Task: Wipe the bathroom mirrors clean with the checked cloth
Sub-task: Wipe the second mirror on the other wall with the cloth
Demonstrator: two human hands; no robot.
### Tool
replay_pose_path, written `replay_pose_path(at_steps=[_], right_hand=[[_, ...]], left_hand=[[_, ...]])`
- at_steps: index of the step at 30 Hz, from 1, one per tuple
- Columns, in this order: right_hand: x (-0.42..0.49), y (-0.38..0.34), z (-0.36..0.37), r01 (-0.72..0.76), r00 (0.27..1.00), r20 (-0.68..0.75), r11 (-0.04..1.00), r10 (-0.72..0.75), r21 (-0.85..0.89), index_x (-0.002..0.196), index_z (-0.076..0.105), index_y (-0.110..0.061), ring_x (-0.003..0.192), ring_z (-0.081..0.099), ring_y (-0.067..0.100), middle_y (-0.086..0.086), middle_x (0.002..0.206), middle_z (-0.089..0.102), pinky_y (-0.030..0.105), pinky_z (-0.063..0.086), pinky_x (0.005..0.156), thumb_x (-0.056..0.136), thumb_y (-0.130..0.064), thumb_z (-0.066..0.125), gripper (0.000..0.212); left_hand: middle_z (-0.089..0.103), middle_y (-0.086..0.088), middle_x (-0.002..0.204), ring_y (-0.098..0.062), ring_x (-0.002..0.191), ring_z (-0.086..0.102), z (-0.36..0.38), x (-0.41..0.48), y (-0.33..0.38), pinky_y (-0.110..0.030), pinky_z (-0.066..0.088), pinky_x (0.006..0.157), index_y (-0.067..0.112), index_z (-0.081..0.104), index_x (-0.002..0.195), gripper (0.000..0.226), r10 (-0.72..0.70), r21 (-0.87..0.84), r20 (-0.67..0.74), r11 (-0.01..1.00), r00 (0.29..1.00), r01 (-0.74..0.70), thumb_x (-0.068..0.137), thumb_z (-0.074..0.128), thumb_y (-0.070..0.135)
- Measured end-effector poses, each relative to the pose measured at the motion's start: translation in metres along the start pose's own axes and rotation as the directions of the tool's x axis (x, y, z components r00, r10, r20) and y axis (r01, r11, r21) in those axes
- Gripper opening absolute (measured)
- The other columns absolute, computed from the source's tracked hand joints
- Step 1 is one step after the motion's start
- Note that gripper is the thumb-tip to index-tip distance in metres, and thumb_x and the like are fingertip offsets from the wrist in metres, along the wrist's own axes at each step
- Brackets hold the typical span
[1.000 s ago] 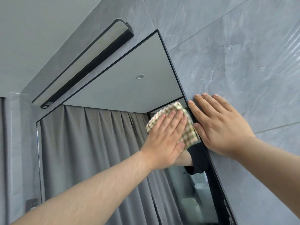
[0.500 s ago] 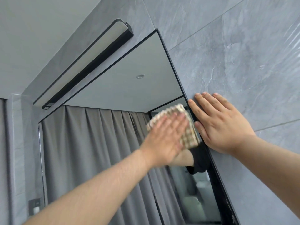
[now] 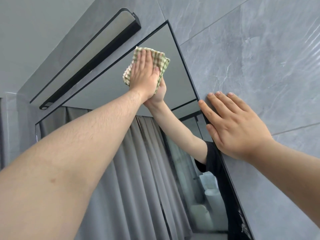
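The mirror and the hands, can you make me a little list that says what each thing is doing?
mirror: on the grey tiled wall, black edge, reflects curtains and the arm
checked cloth: folded, flat against the upper part of the mirror
left hand: fingers straight, presses the cloth on the glass
right hand: flat on the wall tile, fingers straight, its inner edge at the mirror's right edge
light bar: black, above the mirror
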State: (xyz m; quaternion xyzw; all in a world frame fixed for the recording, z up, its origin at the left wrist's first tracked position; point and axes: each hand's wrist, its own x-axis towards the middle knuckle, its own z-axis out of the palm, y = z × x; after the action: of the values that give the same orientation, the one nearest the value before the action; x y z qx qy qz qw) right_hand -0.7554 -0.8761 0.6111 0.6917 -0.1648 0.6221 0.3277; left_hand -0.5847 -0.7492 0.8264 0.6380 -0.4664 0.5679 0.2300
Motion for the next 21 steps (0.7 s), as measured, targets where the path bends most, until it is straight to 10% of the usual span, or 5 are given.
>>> replay_pose_path(at_steps=[15,21], right_hand=[[-0.001,0.0,-0.001,0.014,0.999,-0.03,0.999,-0.013,0.039,0.149,0.041,-0.004,0.139,0.039,0.043,0.026,0.148,0.044,0.052,0.022,0.12,0.098,-0.032,0.034,0.058],[0.0,0.001,-0.001,0.02,0.999,-0.028,0.999,-0.019,0.033,0.149,0.04,-0.004,0.138,0.04,0.044,0.027,0.147,0.043,0.054,0.023,0.119,0.098,-0.032,0.034,0.058]], left_hand=[[-0.021,-0.012,0.164,-0.028,0.153,-0.01,0.063,-0.265,0.019,-0.044,-0.008,0.123,0.006,-0.018,0.155,0.076,0.53,0.13,0.198,0.819,0.824,-0.558,0.101,0.02,0.043],[-0.001,-0.025,0.162,-0.039,0.151,0.006,0.103,-0.375,0.024,-0.052,0.01,0.122,-0.001,0.008,0.156,0.08,0.739,0.217,0.203,0.605,0.642,-0.766,0.098,0.023,0.052]])
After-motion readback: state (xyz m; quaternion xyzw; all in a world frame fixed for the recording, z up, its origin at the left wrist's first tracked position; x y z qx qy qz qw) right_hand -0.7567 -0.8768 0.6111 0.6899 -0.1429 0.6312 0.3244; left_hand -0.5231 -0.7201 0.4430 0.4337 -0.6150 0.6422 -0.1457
